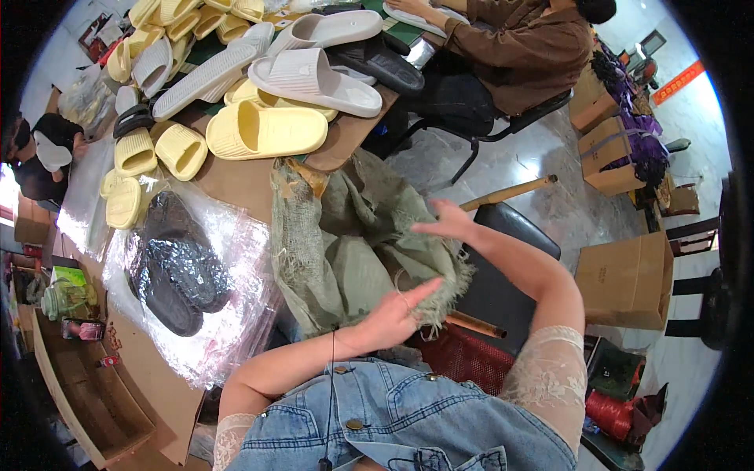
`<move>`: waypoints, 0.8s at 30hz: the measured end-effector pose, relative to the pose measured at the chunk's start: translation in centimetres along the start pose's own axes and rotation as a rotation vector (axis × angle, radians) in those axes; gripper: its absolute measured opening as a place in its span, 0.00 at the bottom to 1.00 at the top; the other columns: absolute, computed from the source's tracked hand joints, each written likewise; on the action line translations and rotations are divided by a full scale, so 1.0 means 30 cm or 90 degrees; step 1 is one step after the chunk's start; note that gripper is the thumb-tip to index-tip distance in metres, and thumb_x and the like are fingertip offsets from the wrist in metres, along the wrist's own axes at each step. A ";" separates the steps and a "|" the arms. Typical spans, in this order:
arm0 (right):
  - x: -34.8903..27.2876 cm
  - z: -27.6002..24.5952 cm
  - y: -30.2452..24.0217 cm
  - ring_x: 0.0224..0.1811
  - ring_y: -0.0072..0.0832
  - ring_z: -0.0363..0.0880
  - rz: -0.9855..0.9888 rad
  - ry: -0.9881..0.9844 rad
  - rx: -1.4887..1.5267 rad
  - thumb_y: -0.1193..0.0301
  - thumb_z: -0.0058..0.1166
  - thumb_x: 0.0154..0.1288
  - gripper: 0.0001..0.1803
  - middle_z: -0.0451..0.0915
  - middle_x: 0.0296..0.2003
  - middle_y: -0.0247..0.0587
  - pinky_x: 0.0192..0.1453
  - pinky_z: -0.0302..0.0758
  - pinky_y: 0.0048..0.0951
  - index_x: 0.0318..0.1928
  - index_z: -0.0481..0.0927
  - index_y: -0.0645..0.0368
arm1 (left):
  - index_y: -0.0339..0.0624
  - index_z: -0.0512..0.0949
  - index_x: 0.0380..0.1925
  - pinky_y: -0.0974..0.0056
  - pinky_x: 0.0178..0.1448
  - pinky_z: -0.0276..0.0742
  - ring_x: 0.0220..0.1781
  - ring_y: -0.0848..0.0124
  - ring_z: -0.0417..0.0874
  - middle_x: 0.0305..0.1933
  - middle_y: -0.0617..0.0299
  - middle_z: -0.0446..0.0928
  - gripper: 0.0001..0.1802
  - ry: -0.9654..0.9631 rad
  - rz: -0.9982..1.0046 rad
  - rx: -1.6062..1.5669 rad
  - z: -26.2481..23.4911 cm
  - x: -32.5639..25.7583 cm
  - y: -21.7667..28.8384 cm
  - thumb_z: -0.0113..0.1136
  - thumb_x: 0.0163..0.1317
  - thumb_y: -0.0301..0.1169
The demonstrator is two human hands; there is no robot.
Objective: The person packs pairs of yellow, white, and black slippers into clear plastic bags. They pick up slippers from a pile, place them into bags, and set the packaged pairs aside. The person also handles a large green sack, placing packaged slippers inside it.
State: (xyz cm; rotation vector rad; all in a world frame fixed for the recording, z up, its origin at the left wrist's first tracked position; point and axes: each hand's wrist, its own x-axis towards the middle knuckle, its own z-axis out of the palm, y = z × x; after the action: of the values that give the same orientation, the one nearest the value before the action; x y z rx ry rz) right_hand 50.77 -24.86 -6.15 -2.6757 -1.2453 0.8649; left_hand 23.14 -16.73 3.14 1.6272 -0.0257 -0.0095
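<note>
An olive-green woven sack (294,259) with frayed edges gapes in front of me, against the table's near edge. Across its near rim lies my left hand (393,320), the index finger stretched toward the right and the thumb apart; its lower fingers are partly hidden. At the sack's right side is my right hand (452,222), with thumb and fingers spread beside the frayed rim and no object between them. To the left of the sack, a pair of black slippers (174,271) in clear plastic lies on a stack of clear plastic bags (236,235).
Yellow slippers (267,129) and grey slippers (318,82) crowd the table (236,177). A black chair seat (514,255) and a wooden rod (514,192) are at right, near a cardboard box (626,279). A co-worker (518,59) sits across; another person (51,157) is far left.
</note>
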 end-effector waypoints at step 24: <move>-0.187 -0.566 1.226 0.46 0.38 0.82 0.218 0.840 1.183 0.70 0.54 0.67 0.10 0.82 0.42 0.44 0.44 0.79 0.42 0.43 0.80 0.64 | 0.40 0.72 0.59 0.52 0.48 0.78 0.45 0.45 0.82 0.43 0.43 0.81 0.22 -0.241 -0.015 0.132 0.215 0.127 0.111 0.53 0.68 0.38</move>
State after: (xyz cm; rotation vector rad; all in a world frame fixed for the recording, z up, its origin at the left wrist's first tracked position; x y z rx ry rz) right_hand 81.84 -50.69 0.22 -1.1271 0.3775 -0.0810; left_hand 26.76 -23.44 6.15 1.8117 -0.3076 -0.3432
